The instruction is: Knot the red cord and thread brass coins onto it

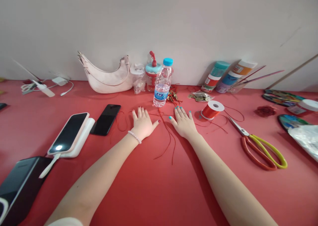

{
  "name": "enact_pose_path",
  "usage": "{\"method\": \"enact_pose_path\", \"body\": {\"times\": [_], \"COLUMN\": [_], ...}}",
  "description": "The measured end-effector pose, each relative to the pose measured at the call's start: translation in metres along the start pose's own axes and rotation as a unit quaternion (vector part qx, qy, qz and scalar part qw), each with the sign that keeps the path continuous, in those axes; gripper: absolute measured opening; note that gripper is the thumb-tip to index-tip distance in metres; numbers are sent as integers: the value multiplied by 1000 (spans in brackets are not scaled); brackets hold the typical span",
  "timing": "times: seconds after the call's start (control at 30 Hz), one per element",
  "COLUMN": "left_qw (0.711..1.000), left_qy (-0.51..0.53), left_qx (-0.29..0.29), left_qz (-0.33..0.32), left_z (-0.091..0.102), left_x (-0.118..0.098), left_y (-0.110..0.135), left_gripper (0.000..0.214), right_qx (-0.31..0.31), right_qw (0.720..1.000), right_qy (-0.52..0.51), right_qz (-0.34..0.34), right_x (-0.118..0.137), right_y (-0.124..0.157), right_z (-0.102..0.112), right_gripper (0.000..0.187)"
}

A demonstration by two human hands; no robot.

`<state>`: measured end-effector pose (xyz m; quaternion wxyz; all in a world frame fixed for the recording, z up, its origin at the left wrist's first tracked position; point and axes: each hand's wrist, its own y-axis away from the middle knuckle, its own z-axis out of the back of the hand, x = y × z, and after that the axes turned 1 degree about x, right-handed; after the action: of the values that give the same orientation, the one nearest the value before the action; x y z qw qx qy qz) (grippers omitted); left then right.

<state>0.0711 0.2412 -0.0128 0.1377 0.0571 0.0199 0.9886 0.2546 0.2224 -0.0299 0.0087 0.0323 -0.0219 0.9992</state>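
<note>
My left hand (142, 123) lies flat on the red table (154, 186), palm down, fingers stretched out, a bead bracelet on its wrist. My right hand (183, 121) lies flat the same way a little to the right, nails painted teal. Neither holds anything. Between them runs a thin red cord (169, 136) with a knotted part near the fingertips and loose ends trailing toward me. A water bottle (162, 83) with a blue cap stands just beyond the hands. A spool of red cord (212, 110) lies right of my right hand.
Red-and-yellow scissors (258, 146) lie to the right. Phones (105, 119) and power banks (72, 136) sit on the left. A pale handbag (106, 77), a small cup (151, 74), coins (200, 96) and paint jars (225, 77) line the wall. Painted pieces (290, 120) lie far right.
</note>
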Motion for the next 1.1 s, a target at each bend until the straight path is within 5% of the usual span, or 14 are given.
{"method": "enact_pose_path", "body": {"times": [0.13,0.27,0.37,0.77,1.1], "left_qw": [997,993,990,995,971], "left_qy": [-14,9,26,51,84], "left_qx": [-47,-70,-50,-63,-109], "left_qz": [51,-95,-130,-63,-197], "left_z": [1,-2,-7,-13,-12], "left_x": [1,3,4,0,2], "left_y": [0,-1,-3,-3,1], "left_gripper": [87,71,66,69,51], "right_qx": [-18,-12,9,-11,2], "right_qw": [1000,995,984,988,989], "right_qy": [-14,-35,-39,-45,-44], "right_qz": [-21,94,174,147,142], "right_x": [1,1,1,2,4], "right_y": [0,2,4,3,3], "right_z": [1,7,8,3,7], "right_gripper": [63,58,56,60,57]}}
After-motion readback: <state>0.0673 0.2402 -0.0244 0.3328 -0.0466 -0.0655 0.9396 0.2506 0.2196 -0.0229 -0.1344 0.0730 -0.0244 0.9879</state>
